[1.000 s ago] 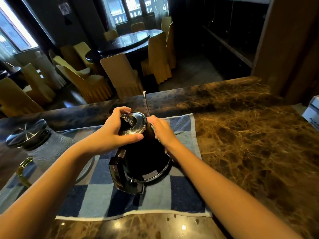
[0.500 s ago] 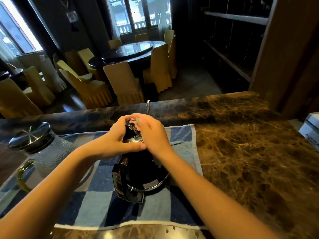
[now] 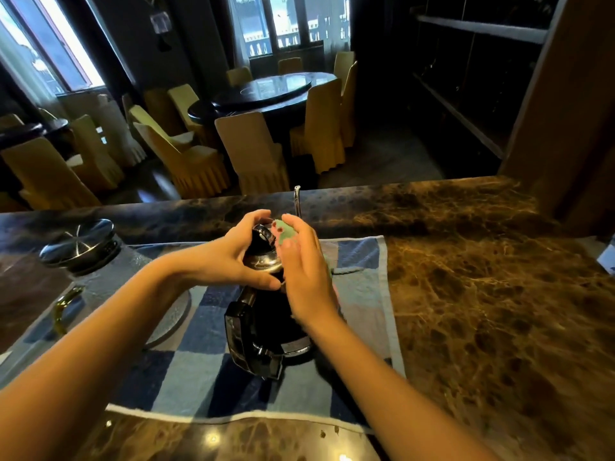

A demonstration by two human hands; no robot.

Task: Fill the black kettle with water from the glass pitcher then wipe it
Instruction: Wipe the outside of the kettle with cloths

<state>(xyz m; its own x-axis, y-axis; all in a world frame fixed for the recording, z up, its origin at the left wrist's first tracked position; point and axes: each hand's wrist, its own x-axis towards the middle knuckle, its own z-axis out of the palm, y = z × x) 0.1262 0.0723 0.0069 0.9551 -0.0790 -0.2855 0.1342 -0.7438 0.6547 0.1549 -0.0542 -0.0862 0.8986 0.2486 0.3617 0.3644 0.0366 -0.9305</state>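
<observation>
The black kettle (image 3: 266,327) stands upright on a blue checked towel (image 3: 186,377), handle toward me, thin spout (image 3: 297,199) pointing away. Its shiny steel lid (image 3: 261,257) is on top. My left hand (image 3: 229,257) is wrapped around the lid and neck from the left. My right hand (image 3: 306,277) presses a small green cloth (image 3: 285,231) against the right side of the lid and upper body. The glass pitcher (image 3: 100,277), capped with a steel lid and fitted with a gold handle, stands at the left on the towel.
Brown marble counter (image 3: 482,327) stretches to the right, with a white box (image 3: 607,257) at its far right edge. Beyond the counter lie a dark round dining table (image 3: 266,91) and several yellow-covered chairs. A wooden pillar (image 3: 565,94) rises at the right.
My right hand has come up from the kettle's right side onto the lid with the green cloth. The camera view has tilted up a little; my left hand stays on the lid.
</observation>
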